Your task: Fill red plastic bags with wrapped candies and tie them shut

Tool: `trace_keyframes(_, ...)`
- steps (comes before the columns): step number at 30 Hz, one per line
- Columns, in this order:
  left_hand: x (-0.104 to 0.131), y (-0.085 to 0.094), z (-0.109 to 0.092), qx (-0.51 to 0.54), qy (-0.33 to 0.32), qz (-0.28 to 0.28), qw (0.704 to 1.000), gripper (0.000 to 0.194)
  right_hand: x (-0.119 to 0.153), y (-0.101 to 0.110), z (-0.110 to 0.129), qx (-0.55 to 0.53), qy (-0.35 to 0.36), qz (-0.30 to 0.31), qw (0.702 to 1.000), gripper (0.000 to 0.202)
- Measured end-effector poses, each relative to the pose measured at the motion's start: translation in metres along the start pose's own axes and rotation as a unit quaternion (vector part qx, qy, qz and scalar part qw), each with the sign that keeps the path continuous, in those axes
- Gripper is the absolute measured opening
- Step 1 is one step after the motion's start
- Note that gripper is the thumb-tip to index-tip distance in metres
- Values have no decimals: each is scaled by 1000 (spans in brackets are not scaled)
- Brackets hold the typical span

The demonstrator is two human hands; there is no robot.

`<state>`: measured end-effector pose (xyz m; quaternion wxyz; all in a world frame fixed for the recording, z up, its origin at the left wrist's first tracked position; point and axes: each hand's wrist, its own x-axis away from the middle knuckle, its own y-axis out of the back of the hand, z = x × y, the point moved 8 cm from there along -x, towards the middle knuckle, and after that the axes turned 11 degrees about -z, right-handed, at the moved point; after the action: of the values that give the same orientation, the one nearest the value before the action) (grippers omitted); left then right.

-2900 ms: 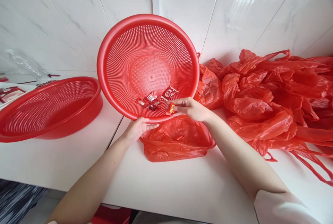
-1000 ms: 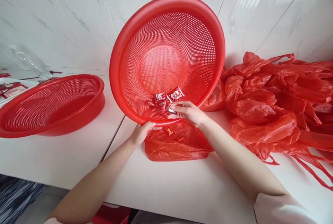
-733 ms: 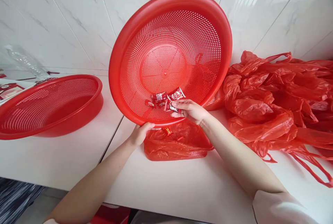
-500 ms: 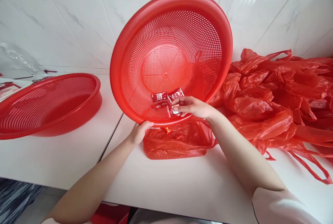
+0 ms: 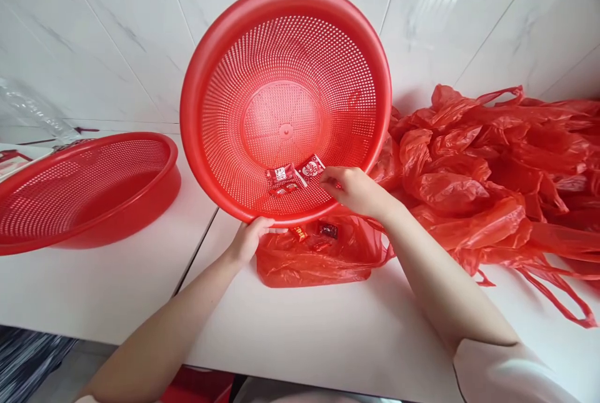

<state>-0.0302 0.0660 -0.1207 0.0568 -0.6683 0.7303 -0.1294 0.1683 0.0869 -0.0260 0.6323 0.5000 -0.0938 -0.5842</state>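
Note:
A large red perforated basket (image 5: 285,47) is tilted up, its open mouth facing me. My left hand (image 5: 250,237) grips the lower rim, thumb on the edge. Several small red-and-white snack packets (image 5: 284,175) lie on the basket's lower inner wall. My right hand (image 5: 354,190) is just right of them at the lower right rim, fingers curled inward; what they hold, if anything, is hidden. Below the rim a red plastic bag (image 5: 309,268) lies open on the table, with an orange-red packet (image 5: 299,233) and a dark packet (image 5: 329,230) in its mouth.
A second red basket (image 5: 126,215) stands on the left of the white table (image 5: 262,328). Crumpled red plastic bags (image 5: 487,172) are heaped at the right. Behind is a tiled wall (image 5: 117,28). A clear plastic bottle (image 5: 37,109) is at the far left.
The tilted basket has shifted left. My right hand has moved right, away from the packets, and the packet under its fingers no longer shows there. A dark packet now shows in the bag.

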Motion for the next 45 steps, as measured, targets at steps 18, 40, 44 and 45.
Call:
trace_keyframes(18, 5, -11, -3, 11, 5, 58, 998, 30, 1, -48, -6, -383, -141, 53, 911, 36)
trace_keyframes(40, -4, -6, -14, 61, 15, -7, 998, 25, 11, -50, 14, -427, -128, 130, 886, 26)
trace_keyframes(44, -4, -7, -15, 57, 16, 0, 998, 25, 13, -47, 19, -355, -83, 137, 921, 25)
trace_keyframes(45, -5, -7, -16, 60, 15, 1, 998, 25, 12, -43, 22, -315, -65, 132, 938, 22)
